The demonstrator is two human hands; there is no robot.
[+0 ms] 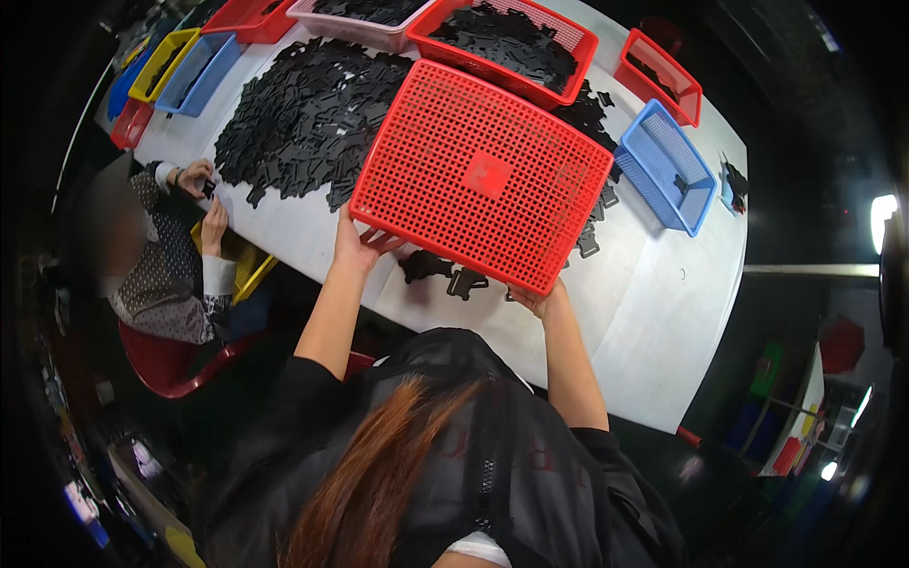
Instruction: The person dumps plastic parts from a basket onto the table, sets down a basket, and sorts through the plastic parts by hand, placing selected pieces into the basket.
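A red plastic basket [530,213] is held up on its side over the table, its perforated underside toward me. My left hand [358,244] grips its lower left corner, with fingers spread beneath the edge. My right hand [542,301] closes on its lower right corner. What lies inside the basket is hidden. A wide heap of flat black plastic pieces [303,123] covers the table to the left of it. Several more black pieces [464,282] lie just below the basket, between my hands, and others show past its right edge.
At the far side stand a red basket [572,97] full of black pieces and a pale pink one [379,38]. A blue basket [696,210] and another red one [696,112] are at right. At left, a seated co-worker's hands [213,222] handle a small black piece by the white table's [663,312] edge.
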